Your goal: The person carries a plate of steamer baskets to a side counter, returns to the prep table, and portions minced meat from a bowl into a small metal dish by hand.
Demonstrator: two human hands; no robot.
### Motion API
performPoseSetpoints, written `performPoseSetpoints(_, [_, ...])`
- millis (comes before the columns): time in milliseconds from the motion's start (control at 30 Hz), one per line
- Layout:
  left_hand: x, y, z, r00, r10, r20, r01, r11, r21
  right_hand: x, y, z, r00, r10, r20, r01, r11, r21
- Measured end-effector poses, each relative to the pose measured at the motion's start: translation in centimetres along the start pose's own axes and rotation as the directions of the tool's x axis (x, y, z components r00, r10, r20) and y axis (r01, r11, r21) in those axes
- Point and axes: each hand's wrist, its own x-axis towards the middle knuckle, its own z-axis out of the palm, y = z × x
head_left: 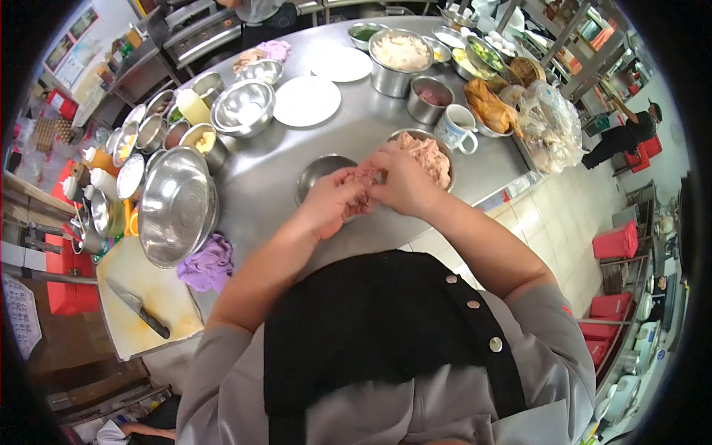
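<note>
My left hand [331, 202] and my right hand [405, 181] meet in front of me, fingers closed around a piece of pale pink meat [363, 181]. Its exact shape is partly covered by the fingers. Beneath my left hand is a steel bowl [308, 178], its inside mostly hidden by the hand. Behind my right hand stands another metal bowl [452, 157], heaped with pale pink meat pieces [426, 154].
On the steel table [256, 178] stand white plates [307, 101], a patterned mug [456, 130], and steel bowls [243, 108]. A large colander [176, 208] and purple cloth [206, 263] are left. A knife [141, 308] lies on a cutting board [122, 274]. Another person [627, 132] stands far right.
</note>
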Motion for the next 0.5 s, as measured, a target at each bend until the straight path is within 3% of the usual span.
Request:
performPoseSetpoints(100, [-0.5, 1.0, 0.7, 0.997, -0.042, -0.065, 0.043, 0.999, 0.009, 0.1, -1.0, -1.1, 0.998, 0.053, 0.043, -0.059, 0.989, 0.138])
performPoseSetpoints(200, [0.5, 0.5, -1.8, 0.997, 0.025, -0.068, -0.026, 1.0, -0.007, -0.5, -1.2, -2.4, 0.991, 0.101, 0.083, -0.12, 0.954, 0.276])
performPoseSetpoints(233, [0.8, 0.9, -2.8, 0.999, -0.012, -0.047, 0.014, 0.999, 0.042, -0.4, -0.5, -2.8, 0.99, 0.109, 0.084, -0.129, 0.95, 0.285])
performPoseSetpoints(300, [2.3, 0.3, -6.1, 0.99, 0.04, 0.136, -0.024, 0.993, -0.118, -0.7, 0.6, -3.2, 0.989, 0.137, 0.063, -0.149, 0.944, 0.293])
performPoseSetpoints(367, [1.7, -0.1, -5.9, 0.992, 0.068, 0.105, -0.043, 0.972, -0.23, -1.1, 1.9, -3.4, 0.986, 0.163, 0.047, -0.169, 0.93, 0.327])
performPoseSetpoints(433, [0.2, 2.0, -1.9, 0.991, 0.043, -0.123, -0.076, 0.958, -0.278, -1.5, 1.7, -3.8, 0.986, 0.166, 0.008, -0.161, 0.942, 0.295])
performPoseSetpoints(500, [0.4, 2.1, -1.0, 0.985, 0.055, -0.161, -0.089, 0.974, -0.211, -1.7, 1.3, -3.8, 0.99, 0.137, 0.026, -0.139, 0.955, 0.262])
